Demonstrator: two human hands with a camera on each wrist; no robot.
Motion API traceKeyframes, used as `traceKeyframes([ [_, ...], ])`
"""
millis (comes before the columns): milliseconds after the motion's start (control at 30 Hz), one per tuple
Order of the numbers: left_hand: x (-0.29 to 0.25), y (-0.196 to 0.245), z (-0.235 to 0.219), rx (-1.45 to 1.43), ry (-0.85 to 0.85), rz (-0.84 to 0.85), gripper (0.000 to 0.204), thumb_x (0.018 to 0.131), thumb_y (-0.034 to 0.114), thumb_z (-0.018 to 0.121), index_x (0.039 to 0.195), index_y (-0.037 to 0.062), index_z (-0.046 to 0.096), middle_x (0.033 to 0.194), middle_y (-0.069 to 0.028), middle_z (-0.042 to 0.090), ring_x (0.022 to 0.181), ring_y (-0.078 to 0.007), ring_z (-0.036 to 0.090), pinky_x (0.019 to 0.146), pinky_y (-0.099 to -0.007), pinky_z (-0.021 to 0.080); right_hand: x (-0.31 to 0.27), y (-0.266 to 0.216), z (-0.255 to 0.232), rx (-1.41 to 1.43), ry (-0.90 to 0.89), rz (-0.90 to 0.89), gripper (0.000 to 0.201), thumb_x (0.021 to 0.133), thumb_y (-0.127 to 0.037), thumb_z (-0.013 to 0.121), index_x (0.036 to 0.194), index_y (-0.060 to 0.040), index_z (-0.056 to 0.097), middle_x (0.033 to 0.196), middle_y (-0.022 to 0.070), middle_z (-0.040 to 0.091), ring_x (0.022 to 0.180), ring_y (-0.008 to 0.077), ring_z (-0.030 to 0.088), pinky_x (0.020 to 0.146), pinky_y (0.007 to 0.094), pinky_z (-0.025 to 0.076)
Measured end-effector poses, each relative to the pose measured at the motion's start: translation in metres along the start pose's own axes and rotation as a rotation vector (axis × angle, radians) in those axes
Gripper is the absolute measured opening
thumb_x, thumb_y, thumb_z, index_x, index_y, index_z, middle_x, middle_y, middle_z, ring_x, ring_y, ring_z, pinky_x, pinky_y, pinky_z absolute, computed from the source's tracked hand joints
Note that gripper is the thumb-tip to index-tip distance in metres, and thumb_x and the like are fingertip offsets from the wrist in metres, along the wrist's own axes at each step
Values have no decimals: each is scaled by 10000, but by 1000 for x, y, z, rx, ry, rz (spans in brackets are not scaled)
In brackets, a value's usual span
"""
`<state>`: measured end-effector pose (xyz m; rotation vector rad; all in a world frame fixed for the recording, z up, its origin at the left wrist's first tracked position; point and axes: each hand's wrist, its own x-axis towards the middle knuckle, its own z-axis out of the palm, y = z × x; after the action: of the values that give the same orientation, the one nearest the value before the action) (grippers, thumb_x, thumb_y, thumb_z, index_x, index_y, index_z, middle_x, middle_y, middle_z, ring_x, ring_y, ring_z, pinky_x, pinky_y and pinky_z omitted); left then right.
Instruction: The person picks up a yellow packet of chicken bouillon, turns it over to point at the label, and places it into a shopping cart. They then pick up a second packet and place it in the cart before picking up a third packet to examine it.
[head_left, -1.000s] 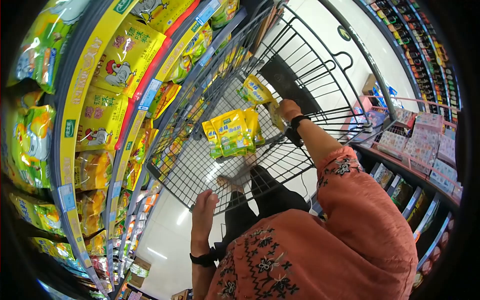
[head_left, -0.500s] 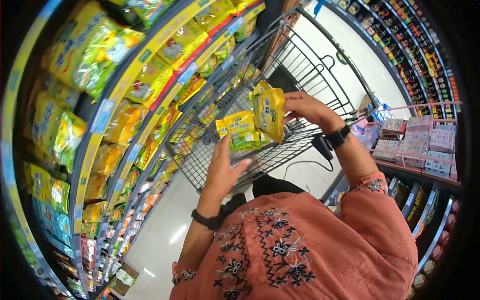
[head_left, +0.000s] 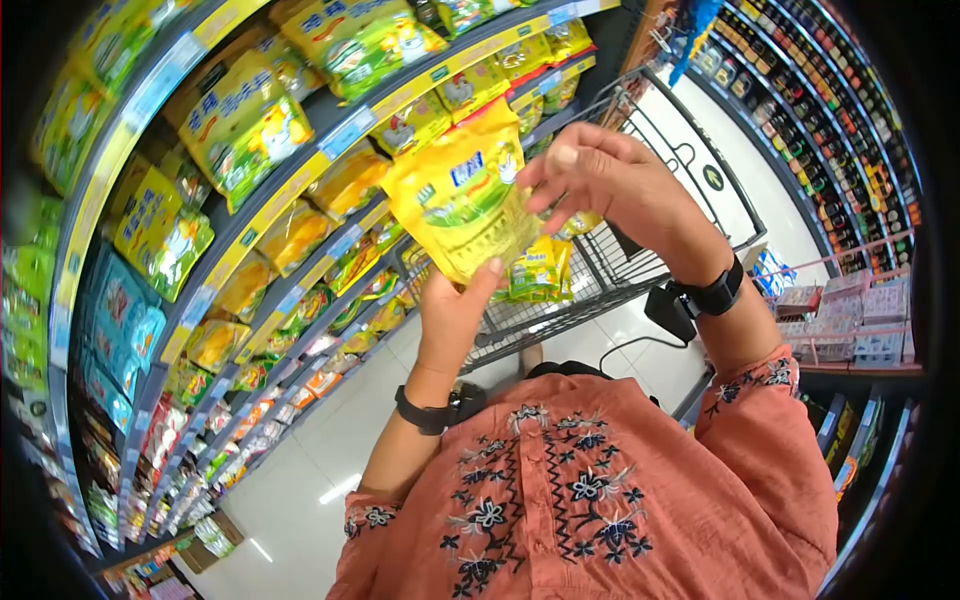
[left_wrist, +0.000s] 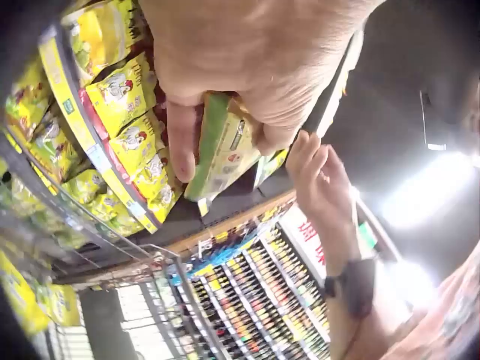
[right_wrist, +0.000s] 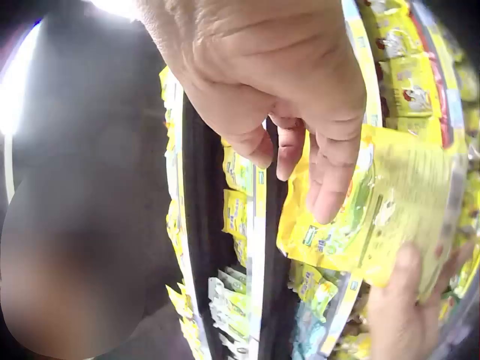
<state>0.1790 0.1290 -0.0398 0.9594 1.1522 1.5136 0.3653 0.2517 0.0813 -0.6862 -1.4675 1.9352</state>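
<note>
A yellow seasoning packet, with a blue label and a green band, is held up in front of the shelves. My left hand grips its lower edge, thumb on the near face and fingers behind. At the packet's right edge is my right hand, its fingers loosely bent and holding nothing. In the right wrist view those fingers overlap the face of the packet. More yellow packets lie in the wire shopping cart, partly hidden behind the held one.
Tiered shelves full of yellow bags run along the left. Racks of jars stand at the far right, and a pink wire bin of small boxes is nearer. Black wristbands with a cable are on the arms.
My right hand brought the packet up out of the cart, then let go of it. My left hand, holding nothing before, now grips it. The view has swung toward the shelves.
</note>
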Motion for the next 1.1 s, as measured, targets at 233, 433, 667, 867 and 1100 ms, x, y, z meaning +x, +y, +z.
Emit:
traceKeyframes([
  [233,-35,55,-45,-183,-25,-110,421,942,217,628,1270,-34,549,1139,-133,671,930,-203,677,659,-355,626,2,36,29,-284,-20,-34,385,951,-313,651,1177,-9,587,1057,25,621,936,95,579,841,266,480],
  [433,-51,89,-63,-155,-2,-87,438,943,225,621,1277,-45,536,1137,-153,669,905,-203,691,623,-339,626,5,61,83,-22,-158,-6,441,941,-276,651,1264,18,586,1172,64,652,1050,114,592,925,272,462],
  [667,-64,108,-77,-164,1,-23,501,977,291,547,1339,-44,461,1171,-189,648,927,-235,698,636,-356,630,9,63,113,45,-143,1,395,940,-265,645,1218,14,616,1081,70,683,922,134,653,704,284,549],
  [867,-74,117,-87,-172,-2,3,507,979,295,505,1364,-24,422,1195,-189,637,937,-265,698,679,-361,627,13,58,125,104,-148,60,395,947,-272,642,1201,28,616,1039,73,691,856,130,666,646,277,559],
  [1100,-81,119,-90,-41,80,54,504,977,265,525,1372,-28,414,1222,-156,626,956,-233,669,702,-318,549,15,65,135,158,-116,31,373,954,-255,641,1197,27,620,1059,72,693,875,122,664,660,275,554],
])
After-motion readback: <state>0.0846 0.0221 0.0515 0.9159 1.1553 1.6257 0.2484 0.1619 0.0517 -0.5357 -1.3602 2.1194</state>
